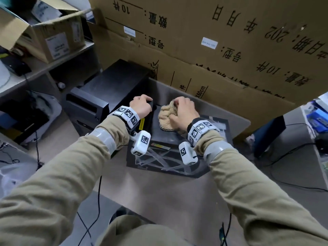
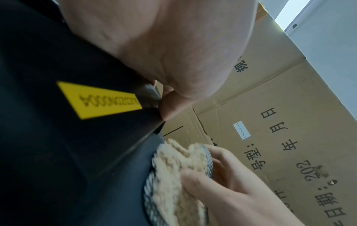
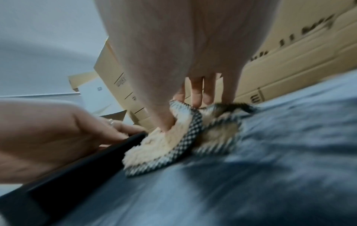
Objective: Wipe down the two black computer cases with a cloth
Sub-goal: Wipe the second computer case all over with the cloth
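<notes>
Two black computer cases stand on the floor. The near case (image 1: pixel 165 139) carries a yellow label (image 2: pixel 98 99) on its left side. The far case (image 1: pixel 113 86) stands behind it to the left. A beige fluffy cloth (image 1: pixel 166 115) with a checked edge lies bunched on the near case's top. My right hand (image 1: pixel 182 112) grips the cloth (image 3: pixel 164 142), thumb and fingers curled into it, pressing it onto the top. My left hand (image 1: pixel 141 106) curls over the near case's far left corner and holds it there (image 2: pixel 154 94).
Tall stacked cardboard boxes (image 1: pixel 221 41) rise right behind the cases. At left, a shelf (image 1: pixel 44 68) holds an open carton. Black cables (image 1: pixel 99 192) trail over the floor near my knees and at right. A dark bag (image 1: pixel 32 114) sits under the shelf.
</notes>
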{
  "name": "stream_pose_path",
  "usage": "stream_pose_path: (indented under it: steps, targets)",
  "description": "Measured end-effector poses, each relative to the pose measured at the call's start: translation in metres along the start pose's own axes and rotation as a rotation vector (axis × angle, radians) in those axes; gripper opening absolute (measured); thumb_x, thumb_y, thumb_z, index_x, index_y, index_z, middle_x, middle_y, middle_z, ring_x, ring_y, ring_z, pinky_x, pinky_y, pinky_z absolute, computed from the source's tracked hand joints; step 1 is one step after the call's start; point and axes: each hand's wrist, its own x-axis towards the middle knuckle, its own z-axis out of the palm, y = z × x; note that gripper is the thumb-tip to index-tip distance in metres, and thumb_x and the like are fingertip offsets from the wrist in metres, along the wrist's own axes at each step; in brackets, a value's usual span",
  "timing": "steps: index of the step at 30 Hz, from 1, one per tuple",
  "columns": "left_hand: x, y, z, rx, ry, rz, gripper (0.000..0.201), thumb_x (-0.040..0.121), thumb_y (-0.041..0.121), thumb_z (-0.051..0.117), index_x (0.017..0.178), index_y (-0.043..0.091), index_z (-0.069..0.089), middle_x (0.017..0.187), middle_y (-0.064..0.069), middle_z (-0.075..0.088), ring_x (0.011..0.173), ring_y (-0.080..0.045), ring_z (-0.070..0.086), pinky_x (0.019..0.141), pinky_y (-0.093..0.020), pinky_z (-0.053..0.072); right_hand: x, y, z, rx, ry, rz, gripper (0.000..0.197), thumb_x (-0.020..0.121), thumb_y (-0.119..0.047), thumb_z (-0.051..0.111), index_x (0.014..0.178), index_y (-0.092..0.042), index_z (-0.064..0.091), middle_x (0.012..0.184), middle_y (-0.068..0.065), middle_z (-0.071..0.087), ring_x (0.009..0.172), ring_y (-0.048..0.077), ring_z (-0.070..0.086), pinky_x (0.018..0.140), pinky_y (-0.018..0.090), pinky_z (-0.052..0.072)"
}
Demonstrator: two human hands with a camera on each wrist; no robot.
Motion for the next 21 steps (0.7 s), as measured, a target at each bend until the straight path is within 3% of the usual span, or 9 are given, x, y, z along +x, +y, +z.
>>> stream_pose_path:
  steps: [2, 4, 7, 9, 11, 15, 21]
  targets:
    - [-0.001, 0.0, -0.001, 0.008, -0.005, -0.01, 0.046, 0.093, 0.01, 0.06, 0.137, 0.023, 0.053, 0.148, -0.014, 0.039, 0.133, -0.035, 0.042, 0.109, -0.036, 0.035, 0.011, -0.013, 0.023, -0.054, -0.091, -0.103, 0.061, 0.095, -0.033, 0.056, 0.147, -0.01, 0.034, 0.154, 0.019, 0.031, 0.144, 0.037, 0.028, 0.117, 0.048, 0.027]
    - [0.0, -0.002, -0.003, 0.006, -0.04, -0.023, 0.049, 0.094, 0.013, 0.059, 0.14, 0.025, 0.05, 0.151, -0.013, 0.036, 0.135, -0.034, 0.041, 0.112, -0.037, 0.034, 0.021, -0.022, 0.038, -0.156, -0.161, -0.151, 0.065, 0.1, -0.036, 0.047, 0.154, -0.008, 0.024, 0.163, 0.019, 0.016, 0.15, 0.039, 0.015, 0.121, 0.052, 0.017]
    - [0.005, -0.001, -0.006, -0.008, -0.098, -0.05, 0.053, 0.09, 0.016, 0.062, 0.14, 0.028, 0.049, 0.15, -0.011, 0.035, 0.131, -0.033, 0.045, 0.112, -0.039, 0.036, 0.032, -0.028, 0.042, -0.157, -0.202, -0.143, 0.069, 0.101, -0.04, 0.042, 0.158, -0.012, 0.016, 0.166, 0.014, 0.008, 0.153, 0.034, 0.006, 0.122, 0.052, 0.011]
    - [0.009, 0.005, -0.005, 0.006, -0.091, -0.043, 0.052, 0.087, 0.019, 0.063, 0.137, 0.028, 0.053, 0.15, -0.01, 0.037, 0.132, -0.031, 0.045, 0.112, -0.036, 0.036, 0.036, -0.026, 0.045, -0.151, -0.211, -0.13, 0.067, 0.101, -0.041, 0.04, 0.158, -0.015, 0.016, 0.167, 0.01, 0.011, 0.153, 0.03, 0.007, 0.122, 0.053, 0.01]
    - [0.009, 0.012, 0.002, 0.117, -0.05, -0.019, 0.045, 0.09, 0.026, 0.058, 0.136, 0.031, 0.055, 0.152, -0.006, 0.037, 0.139, -0.027, 0.037, 0.113, -0.035, 0.028, 0.035, -0.023, 0.046, -0.146, -0.171, -0.132, 0.062, 0.1, -0.041, 0.042, 0.154, -0.017, 0.025, 0.16, 0.008, 0.026, 0.149, 0.028, 0.019, 0.119, 0.054, 0.015]
    - [0.004, 0.019, 0.021, 0.336, -0.007, -0.038, 0.048, 0.091, 0.046, 0.046, 0.138, 0.036, 0.048, 0.158, -0.001, 0.028, 0.148, -0.027, 0.014, 0.117, -0.052, 0.01, 0.029, -0.003, 0.04, -0.112, -0.131, -0.04, 0.056, 0.1, -0.039, 0.039, 0.15, -0.015, 0.03, 0.152, 0.008, 0.037, 0.144, 0.026, 0.026, 0.119, 0.056, 0.013]
    - [-0.006, 0.042, 0.038, 0.461, -0.01, -0.103, 0.059, 0.084, 0.035, 0.046, 0.143, 0.032, 0.044, 0.163, -0.003, 0.016, 0.152, -0.029, -0.008, 0.118, -0.059, -0.001, 0.009, 0.071, 0.015, -0.111, -0.066, 0.195, 0.051, 0.1, -0.041, 0.038, 0.142, -0.011, 0.04, 0.147, 0.012, 0.044, 0.141, 0.03, 0.034, 0.119, 0.058, 0.013]
